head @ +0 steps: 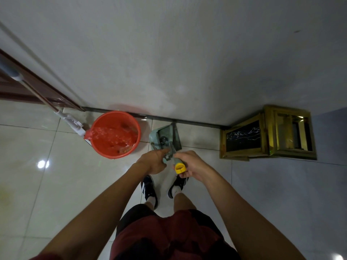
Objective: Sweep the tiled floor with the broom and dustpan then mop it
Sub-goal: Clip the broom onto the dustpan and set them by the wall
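- Head view, hands: the left hand and the right hand meet in front of the person's knees, close together. The right hand curls round the top of the broom handle just below its yellow end cap; the left hand grips the upper end of the dustpan handle, fingers wrapped round it.
- Head view, task things: the dustpan stands on the tiled floor near the foot of the wall, its teal pan tilted and a dark comb of teeth showing inside. The broom head is hidden behind the pan. A mop leans by the door frame at left, its head just beside the red bucket, which holds a crumpled red liner.
- Head view, surroundings: a gold-framed stand sits in the corner at right; the person's shoes are planted just behind the tools.
- Handling, as judged: both tools look like light, rigid plastic on thin stiff poles, so one hand each should carry them. The two handles appear clipped together; parting them probably calls for a firm hold near the clip. The glossy tiles look slippery, more so once wet. The bucket is best lifted by its rim; whether it is heavy cannot be told.
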`<action>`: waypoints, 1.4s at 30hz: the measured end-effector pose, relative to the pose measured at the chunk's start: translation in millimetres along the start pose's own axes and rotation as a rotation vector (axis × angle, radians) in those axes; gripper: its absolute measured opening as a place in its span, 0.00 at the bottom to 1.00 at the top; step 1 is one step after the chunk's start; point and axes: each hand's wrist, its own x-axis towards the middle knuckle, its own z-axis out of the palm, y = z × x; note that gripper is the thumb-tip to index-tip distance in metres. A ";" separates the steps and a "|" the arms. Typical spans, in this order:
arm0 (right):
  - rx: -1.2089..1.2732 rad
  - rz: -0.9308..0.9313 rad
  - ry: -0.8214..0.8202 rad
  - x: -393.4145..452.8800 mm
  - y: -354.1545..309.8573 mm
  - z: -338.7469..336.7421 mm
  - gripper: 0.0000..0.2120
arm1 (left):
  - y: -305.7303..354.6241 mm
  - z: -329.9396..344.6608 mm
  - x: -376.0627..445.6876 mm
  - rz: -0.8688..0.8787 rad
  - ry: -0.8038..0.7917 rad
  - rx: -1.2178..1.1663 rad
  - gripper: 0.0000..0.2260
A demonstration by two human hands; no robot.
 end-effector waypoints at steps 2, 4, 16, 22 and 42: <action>-0.028 -0.004 -0.030 -2.9 3.7 1.8 0.12 | 2.7 0.0 -0.2 0.022 0.017 0.012 0.30; -0.028 -0.008 -0.041 -2.8 9.0 3.2 0.13 | 4.3 -2.0 -0.8 0.037 -0.013 0.013 0.27; 0.014 -0.043 -0.084 1.5 5.9 5.3 0.11 | -3.4 7.9 14.8 0.107 -0.036 0.024 0.34; -0.020 -0.057 -0.115 7.1 7.4 -5.0 0.16 | -4.1 2.1 20.9 0.185 -0.050 0.018 0.23; -0.730 -0.160 0.181 67.5 49.6 -67.1 0.25 | 1.2 -4.3 26.9 0.144 0.251 -0.310 0.18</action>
